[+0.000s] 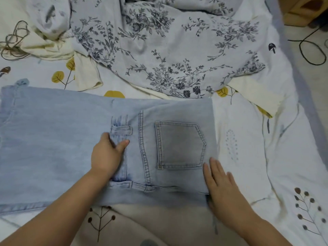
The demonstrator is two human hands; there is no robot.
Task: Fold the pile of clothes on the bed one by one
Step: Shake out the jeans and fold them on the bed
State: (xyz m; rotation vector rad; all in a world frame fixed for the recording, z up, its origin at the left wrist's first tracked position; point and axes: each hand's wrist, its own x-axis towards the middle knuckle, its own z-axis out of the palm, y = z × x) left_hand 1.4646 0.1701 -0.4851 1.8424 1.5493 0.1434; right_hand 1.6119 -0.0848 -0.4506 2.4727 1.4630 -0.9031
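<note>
Lying across the frame's middle, the pale blue denim jeans (71,139) look heavy and stiff; left hand (106,155) grips the waistband, right hand (220,181) rests flat at the fold edge, good holds.

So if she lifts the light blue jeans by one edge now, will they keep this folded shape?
Probably not. The jeans lie limp and flat on the bed sheet, so they would likely sag and unfold. Denim looks fairly heavy, with thick seams by the back pocket. The left hand gripping the waistband suggests it holds without slipping.
</note>
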